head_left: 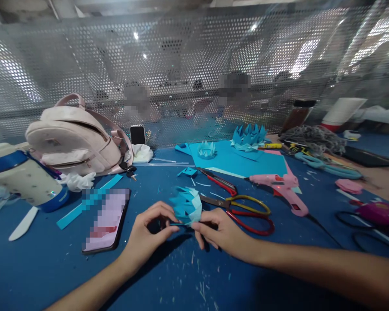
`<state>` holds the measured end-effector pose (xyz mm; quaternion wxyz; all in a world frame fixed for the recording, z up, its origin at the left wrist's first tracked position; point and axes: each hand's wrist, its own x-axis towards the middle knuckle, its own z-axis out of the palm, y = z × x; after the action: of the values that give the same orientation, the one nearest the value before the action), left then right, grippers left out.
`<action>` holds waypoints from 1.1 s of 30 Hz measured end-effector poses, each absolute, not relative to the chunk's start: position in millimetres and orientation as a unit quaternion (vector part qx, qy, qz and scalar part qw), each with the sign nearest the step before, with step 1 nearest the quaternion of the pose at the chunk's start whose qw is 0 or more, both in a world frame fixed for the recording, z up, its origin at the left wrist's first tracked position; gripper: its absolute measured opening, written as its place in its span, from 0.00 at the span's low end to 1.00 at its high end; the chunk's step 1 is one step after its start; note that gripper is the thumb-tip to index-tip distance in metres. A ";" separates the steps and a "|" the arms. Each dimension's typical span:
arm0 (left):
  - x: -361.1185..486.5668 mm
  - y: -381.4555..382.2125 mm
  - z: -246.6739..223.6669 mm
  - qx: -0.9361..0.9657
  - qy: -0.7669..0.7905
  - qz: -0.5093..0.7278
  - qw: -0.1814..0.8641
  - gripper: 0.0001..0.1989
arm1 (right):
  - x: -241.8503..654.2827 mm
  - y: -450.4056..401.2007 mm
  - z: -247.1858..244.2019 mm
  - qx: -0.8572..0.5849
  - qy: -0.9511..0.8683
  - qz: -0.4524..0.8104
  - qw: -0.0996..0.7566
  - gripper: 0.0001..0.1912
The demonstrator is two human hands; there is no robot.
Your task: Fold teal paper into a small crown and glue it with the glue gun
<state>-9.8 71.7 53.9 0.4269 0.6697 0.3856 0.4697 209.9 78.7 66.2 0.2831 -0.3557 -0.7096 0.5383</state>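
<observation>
Step in hand: apparently shaping or pressing together the lower edge of a pointed blue paper piece [188, 207]
Paper piece: between both hands, just above the middle of the worktop [246, 285], points toward its far edge; tips blurred, and whether it closes into a ring I cannot tell
Left hand [154, 224]: narrow, thumb and fingers pinching the lower left edge
Right hand [219, 230]: narrow, thumb and fingertips holding the lower right edge
Finished-looking pieces: a small pale ring [206, 150] and a larger spiky one [248, 137], near the far edge on a blue sheet [274, 166]
Tools: yellow-and-red scissors [226, 202] just beside the right hand; pink glue gun [275, 181] farther toward the right edge
Next move: probably calls for a light, even pinch, folds kept aligned, points uncrushed
</observation>
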 end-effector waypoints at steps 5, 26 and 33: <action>-12.4 83.2 45.6 0.564 0.439 0.556 0.424 0.19 | 211.9 83.7 58.4 -0.329 -0.679 0.589 0.289 0.13; -14.2 83.6 52.0 0.522 0.341 0.459 0.632 0.23 | 217.4 96.1 48.1 -0.308 -0.576 0.676 0.342 0.22; -12.0 82.8 52.9 0.340 0.080 0.371 0.860 0.26 | 219.3 101.0 50.4 -0.272 -0.492 0.734 0.381 0.20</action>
<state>-12.0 82.8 52.9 0.8604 0.3400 0.0798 0.3711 219.3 101.0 50.4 0.3813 -0.2715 -0.4915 0.7344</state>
